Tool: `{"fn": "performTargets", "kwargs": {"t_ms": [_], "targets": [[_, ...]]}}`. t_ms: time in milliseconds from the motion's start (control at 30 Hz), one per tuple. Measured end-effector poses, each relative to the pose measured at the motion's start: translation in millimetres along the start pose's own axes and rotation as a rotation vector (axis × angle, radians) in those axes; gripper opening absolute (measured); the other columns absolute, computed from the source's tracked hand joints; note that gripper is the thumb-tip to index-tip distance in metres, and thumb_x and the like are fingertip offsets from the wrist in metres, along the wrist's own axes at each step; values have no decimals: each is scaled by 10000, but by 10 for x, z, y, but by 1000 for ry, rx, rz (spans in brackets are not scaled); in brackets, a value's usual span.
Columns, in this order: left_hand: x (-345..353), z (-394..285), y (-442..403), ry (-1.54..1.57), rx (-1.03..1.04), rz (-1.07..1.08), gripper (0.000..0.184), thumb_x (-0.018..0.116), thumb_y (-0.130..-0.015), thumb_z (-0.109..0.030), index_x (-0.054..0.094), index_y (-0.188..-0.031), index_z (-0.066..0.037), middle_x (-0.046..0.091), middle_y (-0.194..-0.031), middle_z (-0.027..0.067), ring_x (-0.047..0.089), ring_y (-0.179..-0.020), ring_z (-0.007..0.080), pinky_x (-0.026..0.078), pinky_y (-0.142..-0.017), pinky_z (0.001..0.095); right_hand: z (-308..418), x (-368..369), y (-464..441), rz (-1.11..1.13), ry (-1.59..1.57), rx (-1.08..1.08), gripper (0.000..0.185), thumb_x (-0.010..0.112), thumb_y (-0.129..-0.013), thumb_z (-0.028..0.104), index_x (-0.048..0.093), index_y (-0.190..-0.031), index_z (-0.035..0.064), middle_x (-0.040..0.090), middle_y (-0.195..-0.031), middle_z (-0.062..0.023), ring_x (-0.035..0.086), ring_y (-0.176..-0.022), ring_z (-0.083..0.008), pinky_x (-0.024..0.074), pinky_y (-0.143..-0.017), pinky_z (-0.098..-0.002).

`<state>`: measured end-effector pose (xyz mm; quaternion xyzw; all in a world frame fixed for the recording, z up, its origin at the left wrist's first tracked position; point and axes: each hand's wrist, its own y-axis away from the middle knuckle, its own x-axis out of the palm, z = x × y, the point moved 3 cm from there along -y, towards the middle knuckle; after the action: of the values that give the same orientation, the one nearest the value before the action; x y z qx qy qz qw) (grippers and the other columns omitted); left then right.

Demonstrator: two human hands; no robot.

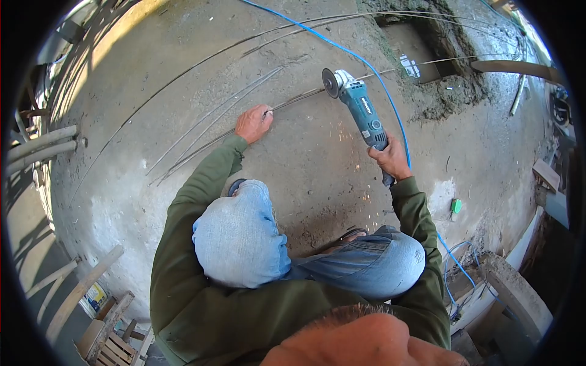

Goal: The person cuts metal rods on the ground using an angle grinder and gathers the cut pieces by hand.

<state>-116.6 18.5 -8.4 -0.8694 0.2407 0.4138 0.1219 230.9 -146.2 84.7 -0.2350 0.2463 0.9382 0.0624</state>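
Note:
My right hand (392, 157) is wrapped round the rear grip of a teal angle grinder (364, 113). The grinder's dark disc (331, 83) meets or overlaps the thin metal rods (299, 97) near the middle of the view. Orange sparks fall from there toward my feet. My left hand (253, 124) is closed on the same rods, to the left of the disc, and presses them near the ground. More thin rods (213, 111) lie on the floor beyond my left hand.
A blue cable (390, 97) crosses the floor on the right. A rough-edged pit (421, 52) lies at the upper right. A small green object (456, 206) is on the floor at right. Wooden poles (85, 291) stand at lower left.

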Motion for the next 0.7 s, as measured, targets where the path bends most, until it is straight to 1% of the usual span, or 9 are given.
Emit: {"fn": "performTargets", "kwargs": {"t_ms": [100, 167, 200, 367, 433, 567, 600, 667, 700], "targets": [[-15, -3, -22, 2, -8, -7, 211, 579, -866, -223, 645, -987, -64, 644, -877, 142, 633, -775, 323, 491, -687, 412, -58, 3, -7, 6, -6, -55, 506, 695, -658, 163, 574, -1102, -48, 543, -774, -5, 479, -681, -113, 426, -622, -276], [-25, -2, -38, -2, -8, -12, 210, 582, -864, -224, 649, -986, -66, 644, -876, 142, 634, -774, 321, 491, -687, 412, -72, -1, 14, -8, -5, -63, 541, 696, -681, 222, 562, -1137, -36, 537, -771, -1, 464, -597, -89, 401, -535, -262], [-30, 2, -45, -3, -18, -14, 209, 583, -863, -225, 652, -983, -68, 645, -874, 142, 635, -774, 321, 491, -686, 412, -76, 1, 11, -9, -7, -64, 541, 696, -681, 222, 562, -1137, -36, 537, -771, -1, 464, -597, -89, 401, -535, -262], [-41, -31, -41, -1, -4, -19, 208, 585, -861, -228, 657, -979, -73, 648, -877, 140, 636, -773, 319, 491, -682, 414, -104, 1, -11, 11, -44, -82, 529, 696, -679, 216, 562, -1128, -30, 537, -775, 5, 463, -612, -88, 402, -548, -260], [-50, -61, -32, 5, -58, 29, 223, 566, -864, -244, 645, -982, -72, 649, -924, 144, 627, -841, 353, 495, -731, 438, -87, -2, -23, 18, -61, -85, 532, 697, -678, 214, 561, -1131, -29, 538, -775, 6, 463, -614, -88, 401, -550, -258], [-58, -60, -52, 11, -60, 22, 224, 567, -861, -245, 648, -976, -71, 651, -918, 147, 627, -845, 353, 494, -730, 439, -125, 4, -36, 4, -86, -132, 541, 699, -672, 212, 560, -1137, -29, 541, -784, 7, 463, -630, -88, 401, -562, -254], [-53, -48, -54, 10, -50, 6, 219, 575, -863, -239, 653, -973, -66, 650, -894, 149, 630, -809, 339, 491, -706, 431, -112, -9, -21, 4, -86, -131, 541, 699, -672, 212, 560, -1137, -29, 541, -784, 7, 463, -630, -88, 401, -562, -254], [-47, -19, -59, 6, -38, -11, 215, 583, -865, -234, 658, -971, -62, 648, -871, 151, 634, -772, 325, 487, -683, 422, -103, -34, 14, 16, -45, -18, 554, 704, -648, 192, 571, -1129, -49, 555, -811, -6, 488, -697, -116, 428, -632, -276], [-45, -16, -57, 13, -28, -19, 214, 584, -865, -233, 659, -971, -63, 649, -872, 152, 633, -770, 326, 486, -681, 422, -104, -33, 22, 15, -46, -16, 554, 704, -648, 192, 571, -1129, -49, 555, -811, -6, 488, -697, -116, 428, -632, -276]]}}
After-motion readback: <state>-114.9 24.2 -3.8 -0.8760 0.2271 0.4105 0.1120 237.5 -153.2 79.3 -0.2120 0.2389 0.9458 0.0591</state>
